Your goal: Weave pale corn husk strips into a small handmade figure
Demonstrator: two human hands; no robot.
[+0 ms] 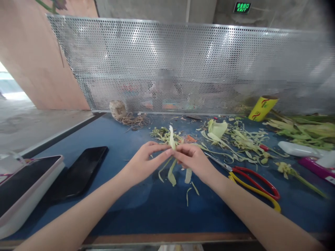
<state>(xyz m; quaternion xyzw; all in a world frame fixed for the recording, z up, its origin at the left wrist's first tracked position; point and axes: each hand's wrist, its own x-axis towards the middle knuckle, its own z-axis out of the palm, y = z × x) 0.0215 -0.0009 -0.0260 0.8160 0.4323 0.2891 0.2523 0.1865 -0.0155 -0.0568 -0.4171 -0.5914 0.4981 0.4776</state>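
Note:
My left hand (145, 160) and my right hand (192, 160) meet over the middle of the blue table (146, 205). Both pinch the same pale green leaf strip (172, 137), which sticks up between the fingertips and hangs down below them. A few torn strips (180, 176) lie on the table just under my hands. Red and yellow scissors (251, 181) lie right of my right wrist.
A black phone (81, 170) and a white-cased tablet (23, 191) lie at the left. Leaf scraps (235, 139), stalks (303, 130), a yellow tube (262, 108), a white bottle (298, 149), and rubber bands (134, 121) are scattered before a perforated metal screen (183, 66).

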